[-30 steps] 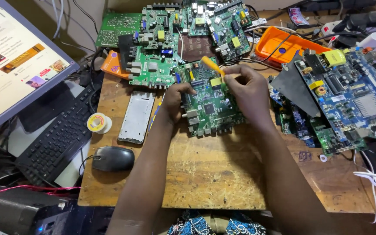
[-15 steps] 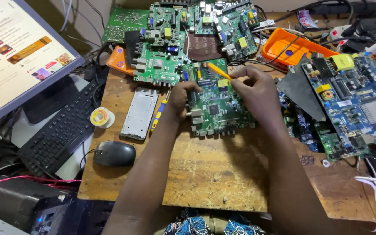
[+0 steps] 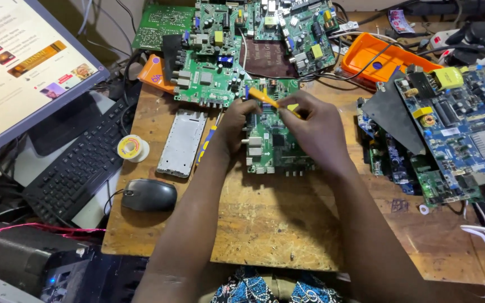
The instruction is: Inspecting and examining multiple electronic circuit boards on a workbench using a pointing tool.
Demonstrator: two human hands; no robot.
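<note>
Green board: we have the green circuit board (image 3: 273, 143) lying flat on the wooden surface (image 3: 276, 224), near its far middle, between our two hands.
Left hand: our left hand (image 3: 237, 126) rests on the board's left edge, fingers curled down over it and pinning it (thumb side toward the centre).
Right hand: our right hand (image 3: 315, 132) is closed around a yellow-handled tool (image 3: 270, 101), its tip angled up and left over the board's top part.
Pose: both forearms come in from the near edge and converge, wrists low, hands almost touching above the board.
Doing it well: we judge the step wants a steady board and a light tip, so we keep the left hand bearing down and let the right wrist stay close to the surface for support; we cannot tell exactly which component the tip meets.
Around us: grey remote casing (image 3: 183, 143) and solder spool (image 3: 132, 148) to the left, black mouse (image 3: 149, 194) nearer, blue board (image 3: 467, 132) well to the right.
</note>
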